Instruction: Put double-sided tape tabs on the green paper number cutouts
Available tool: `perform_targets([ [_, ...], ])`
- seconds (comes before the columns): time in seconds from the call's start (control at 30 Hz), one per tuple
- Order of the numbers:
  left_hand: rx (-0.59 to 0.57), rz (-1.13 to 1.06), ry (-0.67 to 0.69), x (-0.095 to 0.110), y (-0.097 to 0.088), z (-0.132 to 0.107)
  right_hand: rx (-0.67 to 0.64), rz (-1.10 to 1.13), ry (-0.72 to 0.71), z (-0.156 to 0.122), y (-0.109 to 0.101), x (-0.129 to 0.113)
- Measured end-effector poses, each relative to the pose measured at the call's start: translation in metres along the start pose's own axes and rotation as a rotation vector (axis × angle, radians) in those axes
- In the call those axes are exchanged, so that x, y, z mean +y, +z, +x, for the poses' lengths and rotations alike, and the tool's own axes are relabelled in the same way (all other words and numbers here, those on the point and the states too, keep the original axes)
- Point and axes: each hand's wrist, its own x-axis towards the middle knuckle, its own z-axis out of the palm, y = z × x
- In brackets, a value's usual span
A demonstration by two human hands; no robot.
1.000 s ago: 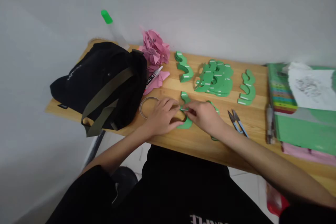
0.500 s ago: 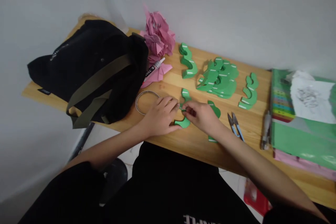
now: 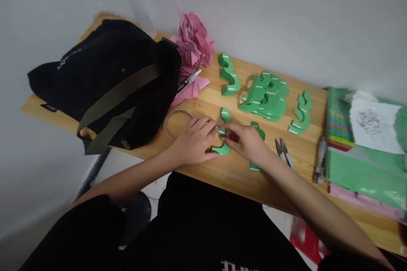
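Pinching the strip [image 3: 222, 149] at the front edge of the table [image 3: 229, 174], with left hand [image 3: 193, 142] closed on its lower curl and right hand [image 3: 246, 142] nipped on its white tab, likely best done with light, even pressure, keeping the curl flat and clear of ring [image 3: 174, 122] and snips [image 3: 284, 153].

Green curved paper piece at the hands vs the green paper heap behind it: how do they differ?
The green curved paper piece is single; the green paper heap is many pieces overlapped. The piece is pinched between the left hand and right hand; the heap lies untouched. Both are green and curved, with white strips.
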Motion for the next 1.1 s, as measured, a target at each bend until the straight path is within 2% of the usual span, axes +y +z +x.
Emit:
perform_targets([
  [0.5, -0.03, -0.038, -0.04, -0.0013, 0.0011, -0.0012, 0.001, 0.033, 0.054, -0.0006, 0.0028, 0.0015],
  [0.67, -0.029, -0.041, -0.043, -0.001, 0.001, -0.0011, 0.009, 0.014, -0.005, -0.0002, 0.0016, 0.001],
  [1.1, -0.005, -0.054, -0.032, -0.0021, 0.0031, -0.0015, -0.011, 0.029, 0.075, 0.0017, -0.0003, 0.002],
])
